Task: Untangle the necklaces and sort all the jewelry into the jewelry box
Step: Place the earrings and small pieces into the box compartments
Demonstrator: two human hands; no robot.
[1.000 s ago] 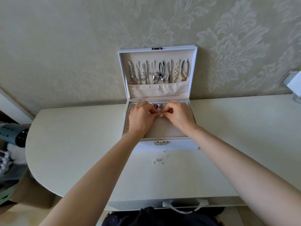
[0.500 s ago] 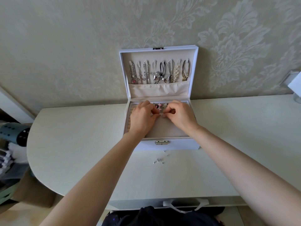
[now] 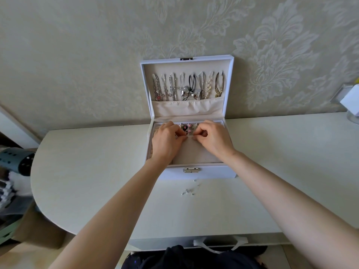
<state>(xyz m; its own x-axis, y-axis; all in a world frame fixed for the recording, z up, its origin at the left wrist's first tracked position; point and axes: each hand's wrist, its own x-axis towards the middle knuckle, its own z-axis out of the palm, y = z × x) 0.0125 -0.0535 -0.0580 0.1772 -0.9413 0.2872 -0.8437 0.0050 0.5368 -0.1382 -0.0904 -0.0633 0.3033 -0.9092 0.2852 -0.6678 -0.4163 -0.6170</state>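
Note:
A white jewelry box (image 3: 213, 172) stands open against the wall on a white table. Several necklaces (image 3: 187, 87) hang in a row on hooks inside its raised lid, their ends tucked in a cream pocket. Both my hands are over the box's beige tray. My left hand (image 3: 167, 141) and my right hand (image 3: 212, 139) have curled fingers and pinch a small piece of jewelry (image 3: 189, 135) between them at the edge of a back compartment. Small colourful earrings (image 3: 187, 129) lie in that compartment. Tiny clear earring backs (image 3: 188, 191) lie on the table before the box.
The white table (image 3: 87, 171) has a rounded left end. A white object (image 3: 351, 102) stands at its far right by the wall. A teal device (image 3: 15, 160) and clutter sit left of the table. A white strap (image 3: 219, 244) hangs below the front edge.
Both hands stay over the tray and keep working the small piece between their fingertips; their positions barely shift. Nothing else moved.

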